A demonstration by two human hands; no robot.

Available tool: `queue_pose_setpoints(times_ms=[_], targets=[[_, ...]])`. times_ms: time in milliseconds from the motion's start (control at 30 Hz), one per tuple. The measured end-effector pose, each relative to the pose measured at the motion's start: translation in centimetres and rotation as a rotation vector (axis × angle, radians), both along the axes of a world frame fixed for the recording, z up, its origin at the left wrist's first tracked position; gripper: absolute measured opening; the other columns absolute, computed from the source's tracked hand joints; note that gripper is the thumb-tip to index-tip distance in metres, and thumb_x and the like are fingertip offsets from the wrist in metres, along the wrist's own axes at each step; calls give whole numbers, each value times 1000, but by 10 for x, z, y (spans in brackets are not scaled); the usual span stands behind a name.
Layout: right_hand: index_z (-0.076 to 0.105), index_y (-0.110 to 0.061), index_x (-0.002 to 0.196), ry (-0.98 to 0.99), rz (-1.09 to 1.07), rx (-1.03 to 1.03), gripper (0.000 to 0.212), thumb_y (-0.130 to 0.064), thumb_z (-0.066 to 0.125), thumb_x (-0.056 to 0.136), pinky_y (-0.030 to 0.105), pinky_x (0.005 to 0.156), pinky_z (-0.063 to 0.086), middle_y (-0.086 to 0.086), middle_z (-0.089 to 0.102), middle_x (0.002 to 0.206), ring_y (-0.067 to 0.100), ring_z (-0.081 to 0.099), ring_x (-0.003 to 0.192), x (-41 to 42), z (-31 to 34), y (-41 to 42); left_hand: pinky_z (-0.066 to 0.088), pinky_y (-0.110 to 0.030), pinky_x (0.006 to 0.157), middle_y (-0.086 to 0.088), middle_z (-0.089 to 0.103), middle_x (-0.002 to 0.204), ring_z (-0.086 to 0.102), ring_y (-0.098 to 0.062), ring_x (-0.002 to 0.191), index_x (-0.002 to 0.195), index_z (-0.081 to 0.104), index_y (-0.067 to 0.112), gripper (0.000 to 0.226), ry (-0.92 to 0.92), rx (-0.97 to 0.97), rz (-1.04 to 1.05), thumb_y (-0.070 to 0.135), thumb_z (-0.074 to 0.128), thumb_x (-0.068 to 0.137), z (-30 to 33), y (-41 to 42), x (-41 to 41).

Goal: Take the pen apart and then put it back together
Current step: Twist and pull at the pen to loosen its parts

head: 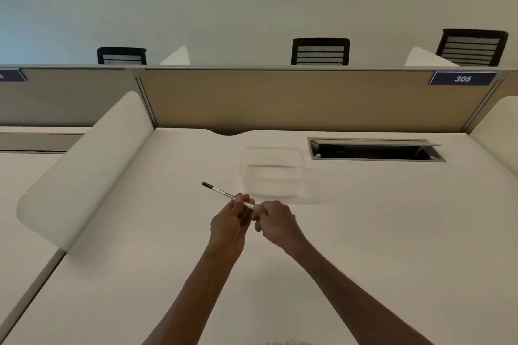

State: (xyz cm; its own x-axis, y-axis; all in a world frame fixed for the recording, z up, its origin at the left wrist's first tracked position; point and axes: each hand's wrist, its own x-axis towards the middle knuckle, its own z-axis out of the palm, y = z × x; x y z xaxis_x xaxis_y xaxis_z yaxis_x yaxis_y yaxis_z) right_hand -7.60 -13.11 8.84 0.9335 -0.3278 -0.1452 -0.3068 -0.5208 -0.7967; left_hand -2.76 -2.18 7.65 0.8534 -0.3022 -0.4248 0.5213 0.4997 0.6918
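Left hand [228,223]: fingers are curling closed around the pen [227,195], clamping its white barrel near the right end and holding it above the desk [364,232].

Right hand [276,220]: fingers are bunching together at the pen's near, right end, touching it just beside the left hand's knuckles; whether they are gripping a separate part there cannot be told, as the hand is blurring and covering that end.

Pen: white barrel with a dark cap or tip pointing up and to the left, slanting away from the hands, lying clear of the desk surface.

Clear plastic container [272,171]: sitting on the desk just beyond the hands, near the pen but apart from it.

Cable hatch [375,150]: standing open in the desk, right of the container.

Beige partition [280,98]: running along the back edge, bearing a blue label reading 305 [462,79].

White side divider [84,165]: standing at the left.

Three black mesh chairs [320,52]: showing above the partition.
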Motion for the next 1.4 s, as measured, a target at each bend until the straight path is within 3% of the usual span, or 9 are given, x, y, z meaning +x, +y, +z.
queue_pose_setpoints(times_ms=[100, 300, 500, 667, 767, 900, 967, 1167, 1400], targets=[[69, -7, 81, 196, -52, 784, 41, -28, 41, 102, 18, 41, 32, 4, 65, 64, 10, 49, 45, 3, 16, -12, 54, -31, 68, -10, 69, 88, 61, -21, 66, 98, 70, 6, 20, -114, -8, -105, 23, 61, 93, -2, 9, 3], [60, -12, 78, 353, -42, 1028, 34, -28, 43, 103, 15, 35, 26, -3, 57, 57, 5, 41, 40, 2, 24, -19, 59, -28, 71, -6, 75, 91, 72, -19, 80, 107, 69, 3, 23, -150, -18, -51, 15, 64, 89, 6, 8, 5], [57, -14, 69, 146, -202, 649, 36, -24, 44, 101, 18, 43, 29, -2, 51, 55, 6, 38, 40, 8, 23, 2, 61, -28, 79, -5, 77, 83, 74, -16, 80, 102, 70, 2, 14, -155, 79, 91, 8, 64, 91, 13, -2, -3], [64, -6, 76, -205, -113, -293, 26, -12, 47, 94, 34, 59, 44, 10, 67, 71, 28, 59, 66, 6, 9, 11, 59, -31, 80, -6, 77, 80, 74, -16, 74, 100, 70, 0, 12, -16, 40, 171, 7, 67, 90, 20, -9, -3], [60, -8, 72, -486, 3, -730, 15, 1, 60, 85, 33, 47, 42, 9, 61, 62, 27, 55, 55, 5, -4, 6, 61, -26, 65, -5, 77, 75, 74, -15, 68, 91, 71, 1, 8, 79, 34, 162, 8, 68, 90, 27, -10, 1], [60, -10, 71, -614, 93, -1018, 15, -4, 66, 84, 33, 44, 41, 6, 58, 60, 22, 53, 52, 4, -8, -8, 61, -24, 60, -4, 76, 70, 74, -13, 63, 87, 70, 1, 7, 110, 46, 123, 7, 67, 90, 32, -9, 4], [60, -9, 77, -479, 45, -769, 18, -10, 54, 94, 33, 48, 42, 7, 62, 65, 23, 57, 56, 5, -2, -2, 61, -27, 66, -5, 76, 75, 74, -15, 68, 92, 71, 0, 9, 57, 54, 91, 8, 66, 91, 33, -8, 6], [66, -8, 79, 123, -145, 879, 41, -27, 39, 103, 18, 38, 30, 2, 59, 61, 9, 42, 41, 14, 44, -8, 59, -27, 70, -10, 74, 85, 68, -21, 70, 99, 71, -1, 19, -174, 64, -17, 14, 60, 95, 37, 1, 13], [56, -12, 75, 162, -187, 1001, 35, -25, 42, 103, 16, 35, 26, -2, 51, 54, 5, 37, 39, 14, 51, -6, 60, -29, 81, -6, 78, 89, 74, -21, 88, 103, 71, 5, 15, -255, 105, 44, 10, 62, 93, 43, 2, 11]])
